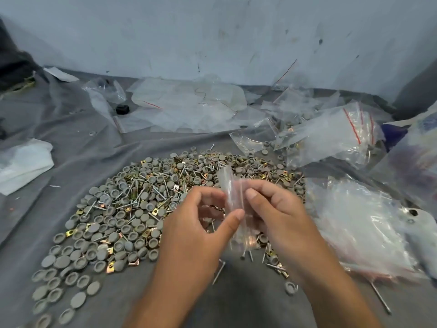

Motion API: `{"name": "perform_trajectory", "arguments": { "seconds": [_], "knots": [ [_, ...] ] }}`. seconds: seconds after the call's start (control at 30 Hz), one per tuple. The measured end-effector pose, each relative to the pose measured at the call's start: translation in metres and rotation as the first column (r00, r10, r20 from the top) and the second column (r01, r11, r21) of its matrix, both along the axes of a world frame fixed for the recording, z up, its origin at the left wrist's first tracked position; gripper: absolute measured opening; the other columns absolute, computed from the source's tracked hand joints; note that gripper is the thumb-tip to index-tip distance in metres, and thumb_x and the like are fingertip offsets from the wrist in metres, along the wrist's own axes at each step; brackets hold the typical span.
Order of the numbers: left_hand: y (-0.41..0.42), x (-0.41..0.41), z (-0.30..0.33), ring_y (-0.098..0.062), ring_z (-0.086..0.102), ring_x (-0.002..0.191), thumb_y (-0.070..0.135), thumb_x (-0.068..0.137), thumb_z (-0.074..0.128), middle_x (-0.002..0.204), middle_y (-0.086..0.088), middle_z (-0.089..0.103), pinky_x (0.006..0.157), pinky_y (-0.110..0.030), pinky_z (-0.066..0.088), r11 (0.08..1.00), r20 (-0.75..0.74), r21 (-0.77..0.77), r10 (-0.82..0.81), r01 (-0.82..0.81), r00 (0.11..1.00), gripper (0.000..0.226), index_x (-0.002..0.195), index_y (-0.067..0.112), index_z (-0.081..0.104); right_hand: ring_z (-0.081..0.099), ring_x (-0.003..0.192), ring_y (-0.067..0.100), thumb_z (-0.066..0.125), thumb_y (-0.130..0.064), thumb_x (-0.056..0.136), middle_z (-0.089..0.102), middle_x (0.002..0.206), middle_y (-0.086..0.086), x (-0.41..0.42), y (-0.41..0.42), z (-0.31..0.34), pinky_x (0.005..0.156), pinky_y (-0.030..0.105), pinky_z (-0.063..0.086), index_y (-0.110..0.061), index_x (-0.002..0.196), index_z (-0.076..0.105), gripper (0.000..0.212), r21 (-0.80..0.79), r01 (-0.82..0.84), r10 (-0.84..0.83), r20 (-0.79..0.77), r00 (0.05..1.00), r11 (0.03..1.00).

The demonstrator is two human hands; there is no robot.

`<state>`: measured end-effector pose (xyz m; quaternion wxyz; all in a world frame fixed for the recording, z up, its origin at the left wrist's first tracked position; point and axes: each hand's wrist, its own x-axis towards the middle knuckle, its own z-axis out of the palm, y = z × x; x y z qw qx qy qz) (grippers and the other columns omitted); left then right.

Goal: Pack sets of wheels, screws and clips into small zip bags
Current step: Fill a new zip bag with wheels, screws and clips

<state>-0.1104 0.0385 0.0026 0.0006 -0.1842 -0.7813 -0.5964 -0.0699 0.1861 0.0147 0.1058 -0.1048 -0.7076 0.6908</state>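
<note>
A small clear zip bag (233, 197) stands upright between my two hands, above a wide heap of grey round wheels (113, 228), silver screws (139, 195) and brass-coloured clips (111, 266) on grey cloth. My left hand (196, 230) pinches the bag's left edge with thumb and fingertips. My right hand (276, 209) pinches its right side near the top. Screws and something coppery show through the bag's lower part (246, 242), blurred.
A stack of empty zip bags (364, 223) lies at the right. Filled and loose bags (331, 133) pile up at the back right, crumpled plastic (189, 102) at the back. White plastic (21, 164) lies left. A loose screw (380, 298) lies front right.
</note>
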Motion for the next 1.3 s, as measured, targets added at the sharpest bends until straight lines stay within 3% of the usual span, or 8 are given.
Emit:
{"name": "perform_trajectory", "arguments": {
  "seconds": [0.17,0.27,0.43,0.6,0.73,0.83,0.93,1.3],
  "knots": [
    [-0.002,-0.003,-0.003,-0.002,0.070,0.071,0.027,0.083,0.079,0.080,0.017,0.073,0.062,-0.021,0.053,0.999,0.021,-0.011,0.038,-0.038,0.999,0.012,0.086,0.030,0.068,0.073,0.081,0.007,0.073,-0.015,0.089,0.079,0.090,0.001,0.001,-0.007,-0.015,0.065,0.016,0.054,-0.019,0.098,0.076,0.011,-0.079,0.057,-0.060,-0.034,0.998,0.995],
    [-0.005,-0.006,-0.002,-0.004,0.072,0.073,0.024,0.089,0.073,0.078,0.014,0.075,0.068,-0.028,0.057,0.999,0.053,0.022,0.036,-0.037,0.998,0.006,0.086,0.028,0.071,0.072,0.076,0.006,0.080,-0.024,0.068,0.077,0.085,-0.002,-0.001,-0.010,-0.016,0.061,0.016,0.053,-0.017,0.099,0.073,0.032,-0.188,0.101,-0.113,-0.053,0.992,0.977],
    [-0.011,-0.014,0.002,-0.010,0.074,0.082,0.020,0.103,0.051,0.089,0.008,0.077,0.073,-0.034,0.057,0.973,0.265,0.206,0.047,-0.105,0.963,0.021,0.094,0.025,0.068,0.067,0.075,0.002,0.077,-0.035,0.077,0.073,0.085,-0.010,0.008,0.015,-0.005,0.064,0.015,0.054,-0.034,0.094,0.077,0.017,-0.129,0.307,-0.324,-0.137,0.936,0.943],
    [-0.020,-0.018,0.012,-0.012,0.074,0.081,0.019,0.105,0.044,0.085,-0.001,0.076,0.065,-0.023,0.057,0.740,0.554,0.605,-0.126,-0.294,0.823,0.028,0.103,0.013,0.071,0.065,0.087,-0.002,0.072,-0.037,0.090,0.066,0.104,-0.014,0.030,0.090,0.003,0.078,0.033,0.056,-0.033,0.110,0.063,0.022,-0.079,0.870,-0.867,-0.165,0.471,0.487],
    [-0.020,-0.019,0.009,-0.009,0.073,0.081,0.025,0.104,0.048,0.091,0.001,0.077,0.062,-0.019,0.056,0.783,0.509,0.564,-0.082,-0.260,0.857,0.024,0.106,0.012,0.068,0.059,0.118,0.020,0.067,-0.065,0.075,0.056,0.133,0.002,0.040,0.100,-0.010,0.101,0.046,0.051,-0.021,0.131,0.052,0.072,0.116,0.954,-0.959,-0.033,0.280,0.275],
    [-0.012,-0.016,0.008,-0.009,0.074,0.080,0.029,0.099,0.054,0.090,0.003,0.078,0.061,-0.019,0.055,0.889,0.374,0.421,0.008,-0.178,0.927,0.017,0.106,0.015,0.060,0.058,0.096,0.000,0.065,-0.046,0.089,0.061,0.106,-0.015,0.025,0.045,-0.002,0.086,0.025,0.051,-0.034,0.109,0.058,0.024,0.246,0.793,-0.697,-0.380,0.608,0.557],
    [-0.007,-0.012,0.005,-0.008,0.072,0.072,0.026,0.095,0.063,0.083,0.003,0.078,0.059,-0.016,0.052,0.942,0.224,0.315,0.047,-0.118,0.974,0.011,0.097,0.017,0.060,0.064,0.076,0.001,0.070,-0.041,0.091,0.070,0.088,-0.017,0.003,-0.018,-0.002,0.065,0.012,0.046,-0.031,0.099,0.070,0.013,0.353,0.123,-0.055,-0.196,0.979,0.928],
    [-0.026,-0.017,0.001,-0.009,0.064,0.078,0.036,0.093,0.061,0.083,0.011,0.069,0.070,-0.036,0.049,0.981,-0.085,-0.073,0.174,-0.180,0.981,0.012,0.084,0.029,0.066,0.052,0.063,-0.002,0.068,-0.028,0.098,0.061,0.070,-0.016,-0.011,-0.033,-0.022,0.061,0.015,0.041,-0.022,0.087,0.066,0.012,0.180,-0.082,0.103,-0.107,0.989,0.980]
  ]
}}
